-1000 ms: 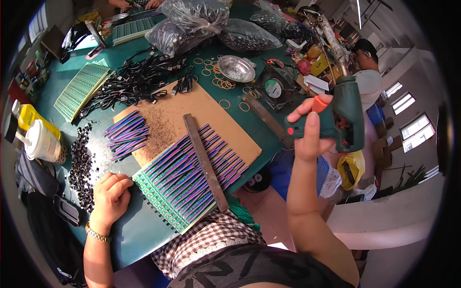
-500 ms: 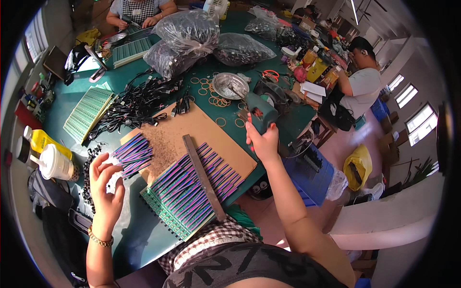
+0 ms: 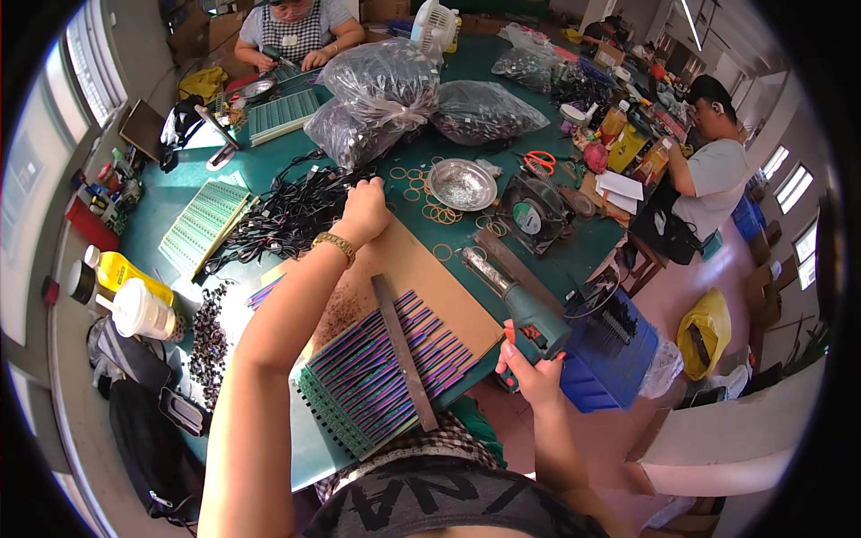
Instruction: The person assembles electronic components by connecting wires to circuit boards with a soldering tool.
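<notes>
My right hand (image 3: 535, 375) is wrapped round the grip of a green heat gun (image 3: 529, 314), whose metal nozzle points up and left over the table's edge. My left hand (image 3: 366, 213) reaches across to the near end of a pile of black cables (image 3: 291, 202). Its fingers are curled down, and what they grip is hidden beneath the hand. Between my arms, slim purple-blue strips (image 3: 404, 350) lie in a row on a green circuit board (image 3: 332, 408), with a flat metal bar (image 3: 401, 350) across them. My left forearm hides most of another bunch of strips.
A cardboard sheet (image 3: 439, 278) lies under the work. Beyond it are rubber bands (image 3: 439, 213), a metal bowl (image 3: 462, 184), a black fan (image 3: 535, 211) and filled plastic bags (image 3: 381, 76). Bottles and a white cup (image 3: 143, 309) stand at left. Two people work across and to the right.
My right hand has brought the heat gun from beside the bowl down toward me at the table's edge. My left hand has swung from the left across to the cables.
</notes>
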Demonstrator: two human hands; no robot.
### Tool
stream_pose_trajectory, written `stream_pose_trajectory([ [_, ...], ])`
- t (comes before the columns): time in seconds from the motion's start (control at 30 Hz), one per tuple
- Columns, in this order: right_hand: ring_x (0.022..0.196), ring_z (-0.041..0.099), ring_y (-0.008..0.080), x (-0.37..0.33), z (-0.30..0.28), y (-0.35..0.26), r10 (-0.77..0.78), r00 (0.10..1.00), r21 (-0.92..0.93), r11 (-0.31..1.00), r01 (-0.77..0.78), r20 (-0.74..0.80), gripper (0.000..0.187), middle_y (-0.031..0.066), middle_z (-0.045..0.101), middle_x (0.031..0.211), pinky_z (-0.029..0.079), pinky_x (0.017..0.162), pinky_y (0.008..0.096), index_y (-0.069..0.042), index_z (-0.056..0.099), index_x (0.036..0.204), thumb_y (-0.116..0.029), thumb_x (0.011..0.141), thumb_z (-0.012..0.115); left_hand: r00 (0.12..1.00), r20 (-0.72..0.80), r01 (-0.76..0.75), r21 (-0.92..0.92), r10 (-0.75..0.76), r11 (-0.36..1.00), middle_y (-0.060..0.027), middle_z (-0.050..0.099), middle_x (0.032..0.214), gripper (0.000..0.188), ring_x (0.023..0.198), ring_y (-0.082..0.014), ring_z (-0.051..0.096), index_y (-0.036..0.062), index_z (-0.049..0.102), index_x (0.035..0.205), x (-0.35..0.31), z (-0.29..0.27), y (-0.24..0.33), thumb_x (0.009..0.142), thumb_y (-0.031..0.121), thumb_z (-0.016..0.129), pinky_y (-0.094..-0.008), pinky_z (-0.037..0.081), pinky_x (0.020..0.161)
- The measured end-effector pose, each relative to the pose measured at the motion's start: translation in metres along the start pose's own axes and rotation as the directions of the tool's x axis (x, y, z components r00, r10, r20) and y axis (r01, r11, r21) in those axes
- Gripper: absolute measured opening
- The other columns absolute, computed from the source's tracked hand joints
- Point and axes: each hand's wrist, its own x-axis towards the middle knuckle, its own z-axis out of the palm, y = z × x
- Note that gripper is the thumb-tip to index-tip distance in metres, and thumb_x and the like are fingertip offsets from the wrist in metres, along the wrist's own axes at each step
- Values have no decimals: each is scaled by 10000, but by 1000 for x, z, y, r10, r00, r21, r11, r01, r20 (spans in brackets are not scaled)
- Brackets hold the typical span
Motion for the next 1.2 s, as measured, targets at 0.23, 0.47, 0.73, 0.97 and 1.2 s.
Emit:
stream_pose_trajectory([
  [0.23, 606, 582, 127, -18, -21, 25, -76, 994, -73, 994, 81, 73, 329, 89, 605, 876, 492, 517, 260, 37, 545, 1178, -2, 858, 610, 979, -24, -204, -21, 203, 979, -225, 609, 1012, 456, 956, -385, 586, -54, 620, 1135, -90, -73, -14, 685, -19, 555, -410, 484, 859],
  [0.47, 608, 579, 121, -12, -5, 20, -62, 990, -9, 998, 64, 126, 342, 79, 608, 862, 448, 483, 247, 25, 548, 1198, -13, 863, 607, 963, -219, -183, -102, 157, 978, -185, 546, 1197, 425, 1123, -353, 523, 31, 614, 1158, -64, -85, -54, 777, 178, 730, -401, 430, 975],
  [0.73, 648, 582, 132, -39, 8, 21, -47, 995, 106, 994, 38, 93, 316, 103, 599, 906, 532, 551, 292, 58, 526, 1163, 50, 854, 593, 951, 244, 149, 176, -190, 973, -169, 535, 1278, 897, 1182, -379, 519, 252, 411, 1392, 20, -64, -73, 605, 498, 762, -479, 419, 981],
  [0.97, 543, 557, 172, -45, 16, 18, 40, 999, 115, 993, -36, -35, 303, 102, 565, 699, 481, 532, 294, 24, 481, 1144, -81, 876, 574, 966, -198, -189, -106, 165, 976, -144, 671, 991, 598, 940, -343, 633, 143, 562, 1179, -9, -72, -70, 610, 128, 745, -428, 503, 834],
  [1.2, 526, 512, 158, -29, 12, 16, 113, 957, 259, 965, -42, -267, 282, 92, 528, 687, 463, 508, 298, -8, 474, 1165, -111, 907, 523, 757, 466, -84, -626, 458, 775, -92, 628, 1187, 652, 1078, -188, 577, 53, 551, 1307, -14, -118, -61, 747, 267, 809, -306, 435, 956],
])
